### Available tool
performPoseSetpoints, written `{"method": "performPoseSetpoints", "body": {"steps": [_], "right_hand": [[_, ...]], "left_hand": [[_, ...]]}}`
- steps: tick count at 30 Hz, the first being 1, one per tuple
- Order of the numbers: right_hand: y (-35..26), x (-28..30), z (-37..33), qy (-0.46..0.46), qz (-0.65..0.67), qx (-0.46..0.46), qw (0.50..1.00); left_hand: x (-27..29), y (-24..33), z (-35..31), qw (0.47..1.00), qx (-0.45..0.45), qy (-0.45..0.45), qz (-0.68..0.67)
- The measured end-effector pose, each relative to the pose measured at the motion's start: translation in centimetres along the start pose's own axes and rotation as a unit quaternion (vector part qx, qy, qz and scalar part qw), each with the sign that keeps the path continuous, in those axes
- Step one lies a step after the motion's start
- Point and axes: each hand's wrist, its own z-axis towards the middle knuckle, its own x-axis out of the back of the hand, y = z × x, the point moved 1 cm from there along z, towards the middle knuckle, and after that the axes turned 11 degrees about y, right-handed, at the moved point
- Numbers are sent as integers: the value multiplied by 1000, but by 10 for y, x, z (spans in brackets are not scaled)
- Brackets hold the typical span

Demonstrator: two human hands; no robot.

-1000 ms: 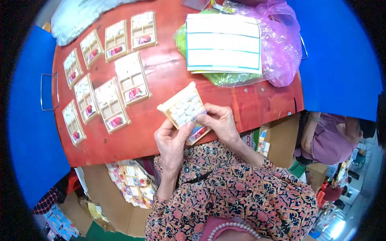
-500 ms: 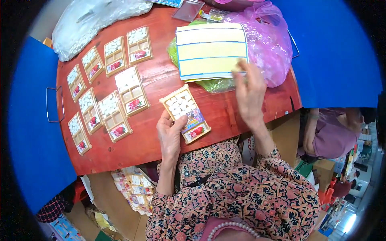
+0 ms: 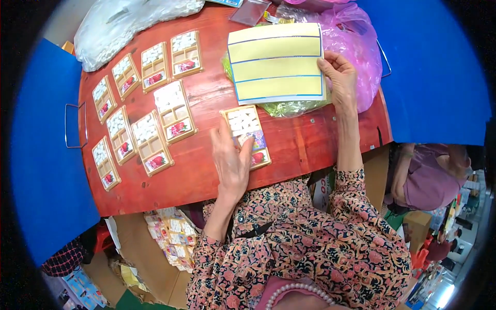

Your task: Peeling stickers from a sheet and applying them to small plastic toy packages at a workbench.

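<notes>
A beige compartment tray (image 3: 264, 160) lies near the table's front edge, with white tablet-like pieces (image 3: 244, 120), a purple printed card (image 3: 258, 138) and a strawberry picture in it. My left hand (image 3: 231, 160) is over its left side, fingers stretched and spread along the edge, thumb on the card. My right hand (image 3: 340, 77) pinches the right edge of a yellow label sheet (image 3: 276, 67) with blue lines, which lies on plastic bags. Part of the tray is hidden under my left hand.
Several similar filled trays (image 3: 175, 111) stand in rows on the red table (image 3: 206, 98). A bag of white pieces (image 3: 121, 26) lies far left, a pink plastic bag (image 3: 356, 51) at right. Below the table, a cardboard box (image 3: 150, 258) holds packed trays. Another person (image 3: 429, 175) sits at right.
My right hand has moved up and right to the sheet's right edge. My left hand has shifted from gripping the tray's side to lying over it, and the tray now sits straighter.
</notes>
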Motion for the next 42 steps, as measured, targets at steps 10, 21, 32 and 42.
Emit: {"method": "performPoseSetpoints", "body": {"steps": [10, 21, 32, 42], "right_hand": [[-11, 10, -8, -53, 45, -6, 998], [-86, 1, -76, -230, -118, 401, 879], [-59, -32, -138, -339, -222, 477, 780], [-52, -29, -117, -338, -312, 452, 764]], "left_hand": [[12, 14, 41, 998, -40, 30, -37], [45, 53, 46, 726, 247, -138, -627], [66, 24, 31, 787, 265, -1, -557], [55, 5, 26, 810, 226, 32, -539]]}}
